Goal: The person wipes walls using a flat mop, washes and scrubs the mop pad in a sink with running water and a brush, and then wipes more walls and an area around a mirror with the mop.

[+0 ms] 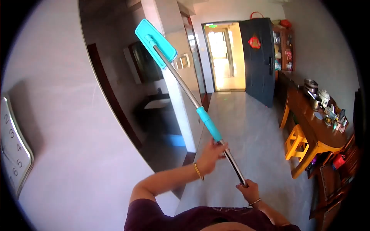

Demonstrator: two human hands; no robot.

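Observation:
A flat mop with a turquoise head (161, 46) is held up at a slant, its head high near the wall edge beside the doorway on the left. The metal pole (181, 82) runs down through a turquoise sleeve (209, 123). Just below that sleeve, my left hand (210, 156) has its fingers curled round the pole. My right hand (249, 191) closes on the pole's lower end, nearer my body. A bracelet shows on each wrist.
On the left wall hangs a clock (15, 148). A sink (157, 103) is visible through the left doorway. Ahead, a dark door (256, 57) stands open. At right are a wooden table (304, 115) with pots and small items, a yellow stool (296, 143) and wooden chairs (333, 181).

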